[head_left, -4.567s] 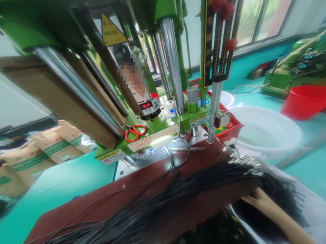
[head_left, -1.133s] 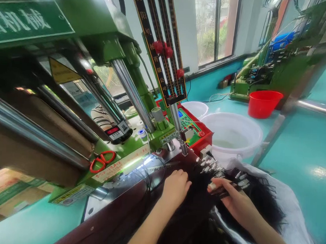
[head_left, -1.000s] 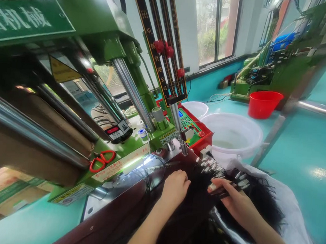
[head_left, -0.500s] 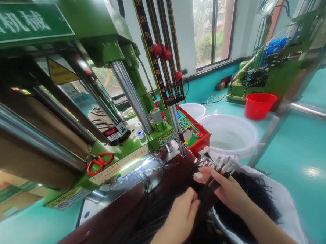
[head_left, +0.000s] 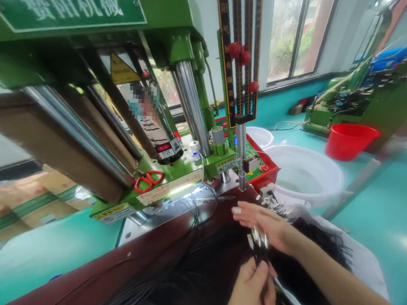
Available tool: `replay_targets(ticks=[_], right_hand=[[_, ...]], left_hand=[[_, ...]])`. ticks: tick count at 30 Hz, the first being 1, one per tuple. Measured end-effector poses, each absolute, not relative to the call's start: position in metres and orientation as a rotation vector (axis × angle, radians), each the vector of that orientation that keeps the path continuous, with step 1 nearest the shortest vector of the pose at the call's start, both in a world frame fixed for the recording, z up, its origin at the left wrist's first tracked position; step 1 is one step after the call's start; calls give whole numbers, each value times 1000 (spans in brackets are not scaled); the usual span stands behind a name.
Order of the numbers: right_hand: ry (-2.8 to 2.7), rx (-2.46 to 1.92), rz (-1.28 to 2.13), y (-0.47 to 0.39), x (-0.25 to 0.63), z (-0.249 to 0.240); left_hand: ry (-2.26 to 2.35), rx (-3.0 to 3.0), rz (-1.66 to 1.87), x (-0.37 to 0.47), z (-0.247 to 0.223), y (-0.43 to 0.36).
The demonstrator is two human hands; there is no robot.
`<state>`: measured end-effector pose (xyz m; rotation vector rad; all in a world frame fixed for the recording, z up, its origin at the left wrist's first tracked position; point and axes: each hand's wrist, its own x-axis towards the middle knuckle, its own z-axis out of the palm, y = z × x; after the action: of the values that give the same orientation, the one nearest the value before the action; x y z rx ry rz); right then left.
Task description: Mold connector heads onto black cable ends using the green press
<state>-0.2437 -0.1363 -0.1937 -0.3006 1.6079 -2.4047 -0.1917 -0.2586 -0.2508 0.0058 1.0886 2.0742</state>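
Observation:
My left hand (head_left: pixel 252 289), at the bottom, is closed around a bundle of black cables (head_left: pixel 260 252) whose silver metal ends point up out of the fist. Just above those ends, my right hand (head_left: pixel 271 225) is stretched out flat with its fingers extended; a white wrap covers one fingertip. No object shows in its grasp. More black cables (head_left: pixel 168 279) lie across the dark red tabletop (head_left: pixel 107 261) to the left. Behind my right hand, silver cable ends (head_left: pixel 277 208) rest in a row at the table's edge.
A green press (head_left: pixel 182 45) stands at the left with red-handled scissors (head_left: pixel 149 181) on its bed. A red control box (head_left: pixel 269 172) sits beside it. White tubs (head_left: pixel 326 178), a red bucket (head_left: pixel 351 141) and a white sack (head_left: pixel 362 268) with black cables are at the right.
My right hand has opened and moved off the cable ends. My left hand has moved right and down, with the bundle in it. The camera view has turned left.

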Motion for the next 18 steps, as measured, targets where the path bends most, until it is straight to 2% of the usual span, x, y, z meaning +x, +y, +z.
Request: replay_targets(ticks=[2,5,8,12,16,18], right_hand=[[1844,-533,-2143,-133,-256,-177],[2105,-845,-1490,-135,-263,-154],[2219,-1000,-1169,-143,-261,-146],[2308,-1019,-1064,-153,-259,-146],[2162,-982,-1319,-158,-281,-152],[2429,-859,-1275,-159,-302,-162]], left_hand=[[1123,38,2043,-193,-251,-261],[1204,32,2067,-198,-244,-262],[1284,8,2130,-203,-237,-260],[1314,-4,2232,-208,-233,-256],[1361,-68,2292,-218,-230,-263],[1390,-184,2339,-226,-227,-271]])
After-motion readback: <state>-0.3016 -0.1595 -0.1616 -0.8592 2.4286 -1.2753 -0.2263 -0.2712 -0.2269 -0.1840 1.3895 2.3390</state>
